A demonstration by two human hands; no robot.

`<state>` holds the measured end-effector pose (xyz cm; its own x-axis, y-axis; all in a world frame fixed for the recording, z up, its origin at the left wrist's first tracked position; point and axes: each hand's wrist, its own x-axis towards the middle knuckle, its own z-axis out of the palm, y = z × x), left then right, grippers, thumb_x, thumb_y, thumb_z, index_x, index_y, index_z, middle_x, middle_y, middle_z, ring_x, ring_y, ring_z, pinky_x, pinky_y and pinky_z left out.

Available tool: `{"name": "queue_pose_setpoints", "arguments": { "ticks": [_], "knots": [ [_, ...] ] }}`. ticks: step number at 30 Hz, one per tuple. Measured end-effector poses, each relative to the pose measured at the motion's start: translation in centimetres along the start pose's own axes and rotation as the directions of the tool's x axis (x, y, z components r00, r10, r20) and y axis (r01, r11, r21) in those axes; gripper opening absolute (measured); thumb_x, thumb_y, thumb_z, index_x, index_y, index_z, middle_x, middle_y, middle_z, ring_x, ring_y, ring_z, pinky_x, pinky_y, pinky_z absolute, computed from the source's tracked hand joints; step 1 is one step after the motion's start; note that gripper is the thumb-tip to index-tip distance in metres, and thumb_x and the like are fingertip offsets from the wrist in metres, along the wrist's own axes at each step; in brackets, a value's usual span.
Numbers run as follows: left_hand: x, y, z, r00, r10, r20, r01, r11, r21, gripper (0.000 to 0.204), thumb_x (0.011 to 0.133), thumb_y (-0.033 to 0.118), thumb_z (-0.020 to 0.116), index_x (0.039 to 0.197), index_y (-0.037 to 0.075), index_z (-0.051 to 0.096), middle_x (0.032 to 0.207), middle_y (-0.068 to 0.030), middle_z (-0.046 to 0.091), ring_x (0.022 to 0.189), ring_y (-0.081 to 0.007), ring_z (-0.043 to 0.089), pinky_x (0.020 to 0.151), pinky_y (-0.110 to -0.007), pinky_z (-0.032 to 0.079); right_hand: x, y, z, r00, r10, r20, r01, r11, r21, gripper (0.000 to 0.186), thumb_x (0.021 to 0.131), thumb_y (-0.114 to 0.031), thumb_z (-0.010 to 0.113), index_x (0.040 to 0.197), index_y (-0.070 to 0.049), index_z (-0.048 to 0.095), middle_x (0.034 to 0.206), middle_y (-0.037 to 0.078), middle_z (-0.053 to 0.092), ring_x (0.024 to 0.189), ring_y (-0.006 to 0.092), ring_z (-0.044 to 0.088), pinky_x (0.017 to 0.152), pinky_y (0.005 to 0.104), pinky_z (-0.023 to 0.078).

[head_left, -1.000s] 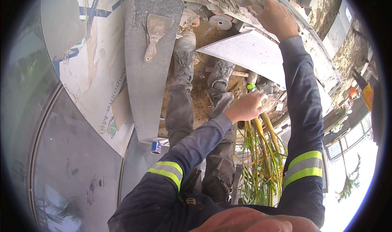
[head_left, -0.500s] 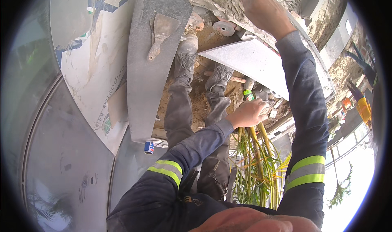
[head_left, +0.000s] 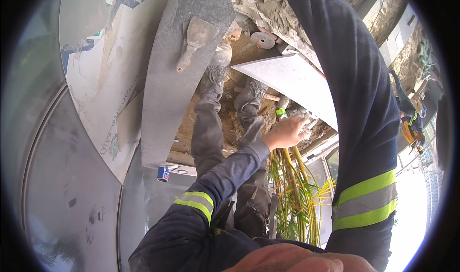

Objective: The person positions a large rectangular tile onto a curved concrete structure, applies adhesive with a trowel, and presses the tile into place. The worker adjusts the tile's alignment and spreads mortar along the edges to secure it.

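Note:
My left hand [head_left: 286, 132] is at the middle, fingers curled closed, beside the lower edge of a pale, pointed slab [head_left: 292, 78]. What the fingers hold, if anything, I cannot make out. My right arm [head_left: 357, 104] reaches up past the slab and leaves the top of the picture, so my right hand is out of sight. Near where it leaves lies rough wet mortar [head_left: 275, 6]. A mortar-crusted scraper [head_left: 197, 38] rests on a long grey slab [head_left: 167, 94] at left, with another tool partly under it.
A round disc [head_left: 262, 40] lies on the dirt beyond my shoes. A wooden handle [head_left: 268, 95] sits under the pale slab. Green-yellow palm fronds [head_left: 294, 190] stand close below my left hand. A blue can [head_left: 163, 173] is at lower left. Another person [head_left: 411, 118] is at far right.
My right hand has moved up and out of the picture from over the mortar, its arm now stretched further. My left hand stays closed in nearly the same place. The view has shifted slightly.

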<state>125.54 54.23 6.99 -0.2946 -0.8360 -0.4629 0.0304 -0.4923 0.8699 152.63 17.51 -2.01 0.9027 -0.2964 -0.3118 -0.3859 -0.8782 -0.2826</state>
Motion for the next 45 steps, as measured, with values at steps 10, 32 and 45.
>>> {"name": "queue_pose_setpoints", "arguments": {
  "ticks": [10,32,45],
  "knots": [
    [0.2,1.0,-1.8,0.999,0.028,-0.027,-0.031,0.992,-0.124,0.052,0.099,0.030,0.066,0.138,-0.001,0.053,0.129,-0.0254,0.060,0.121,-0.0413,0.061,0.104,-0.048,0.050,-7.9,-4.4,1.5,0.986,-0.013,0.167,-0.021,0.979,0.204,0.037,0.088,-0.002,0.057,0.125,-0.003,0.062,0.106,0.021,0.074,0.100,0.0386,0.073,0.082,0.0507,0.059],
    [1.5,-0.1,-1.2,0.993,0.030,0.118,-0.020,0.997,-0.079,0.039,0.097,0.019,0.068,0.128,-0.003,0.060,0.119,-0.0240,0.066,0.104,-0.0414,0.066,0.091,-0.048,0.051,-19.2,-2.9,3.1,0.967,0.255,0.020,-0.255,0.967,-0.008,0.019,0.094,-0.019,0.060,0.093,-0.017,0.079,0.085,0.005,0.077,0.082,0.0236,0.076,0.062,0.0413,0.056],
    [0.7,-0.9,1.2,1.000,0.016,0.003,-0.016,1.000,-0.021,0.044,0.097,0.028,0.070,0.133,0.005,0.059,0.119,-0.0192,0.064,0.109,-0.0381,0.065,0.094,-0.047,0.053,-15.6,-3.1,3.1,0.957,0.263,-0.121,-0.256,0.964,0.066,0.019,0.095,-0.013,0.057,0.109,-0.009,0.068,0.095,0.019,0.075,0.089,0.0364,0.075,0.075,0.0507,0.057]
  ]
}}
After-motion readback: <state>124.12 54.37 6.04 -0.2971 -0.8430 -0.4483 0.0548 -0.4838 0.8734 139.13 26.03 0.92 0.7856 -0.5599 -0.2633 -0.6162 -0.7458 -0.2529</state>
